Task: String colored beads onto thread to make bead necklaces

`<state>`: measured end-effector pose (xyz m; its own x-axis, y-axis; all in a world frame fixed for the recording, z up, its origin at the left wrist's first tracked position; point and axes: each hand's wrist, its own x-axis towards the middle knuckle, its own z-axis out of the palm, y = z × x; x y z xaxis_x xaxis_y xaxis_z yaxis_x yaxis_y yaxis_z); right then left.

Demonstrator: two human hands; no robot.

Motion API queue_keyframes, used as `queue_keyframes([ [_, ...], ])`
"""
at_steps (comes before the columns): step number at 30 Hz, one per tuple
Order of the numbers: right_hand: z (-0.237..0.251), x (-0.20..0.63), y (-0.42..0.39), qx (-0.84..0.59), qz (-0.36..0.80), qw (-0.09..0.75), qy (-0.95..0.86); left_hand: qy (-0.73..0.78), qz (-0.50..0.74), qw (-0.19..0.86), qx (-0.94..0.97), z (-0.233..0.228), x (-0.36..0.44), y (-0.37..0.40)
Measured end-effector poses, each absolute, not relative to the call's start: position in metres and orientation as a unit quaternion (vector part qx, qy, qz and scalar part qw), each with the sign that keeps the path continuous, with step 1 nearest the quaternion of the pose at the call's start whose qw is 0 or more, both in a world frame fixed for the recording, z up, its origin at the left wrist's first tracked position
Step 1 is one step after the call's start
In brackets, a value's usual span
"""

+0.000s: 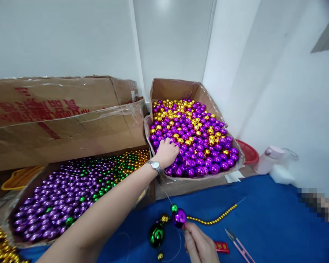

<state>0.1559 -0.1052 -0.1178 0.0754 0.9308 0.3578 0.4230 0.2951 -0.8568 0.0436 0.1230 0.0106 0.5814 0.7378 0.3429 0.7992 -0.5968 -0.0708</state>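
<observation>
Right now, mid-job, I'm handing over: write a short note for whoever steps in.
Left hand: reaching into the right box, fingers down among purple and gold balls; whether it has gripped one cannot be seen.
Right hand: pinching the strand just below its purple ball.
Done: green, gold and purple balls plus a run of small gold beads are on the strand.
Left: the needle end is bare above the small green ball.
Snips lie on the blue cloth, right of the hand.
</observation>
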Motion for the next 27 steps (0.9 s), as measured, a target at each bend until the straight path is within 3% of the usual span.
queue_keyframes([
  [6, -0.12, 0.155, -0.106, -0.537, 0.276, 0.488, -0.631, -0.491, -0.173, 0.052, -0.852, 0.008, 0.06, 0.138],
  [14, -0.115, 0.166, -0.109, -0.55, 0.217, 0.5, -0.633, -0.485, -0.34, -0.118, -0.797, 0.016, 0.033, 0.095],
  [16, -0.115, 0.171, -0.106, -0.531, 0.189, 0.494, -0.662, -0.473, -0.381, -0.21, -0.767, 0.012, 0.015, 0.07],
  [21, -0.119, 0.173, -0.1, -0.463, 0.129, 0.461, -0.746, -0.357, -0.549, -0.627, -0.422, -0.006, -0.018, 0.011],
  [27, -0.123, 0.163, -0.104, -0.416, 0.101, 0.447, -0.785, -0.334, -0.619, -0.646, -0.296, -0.022, -0.033, -0.022],
])
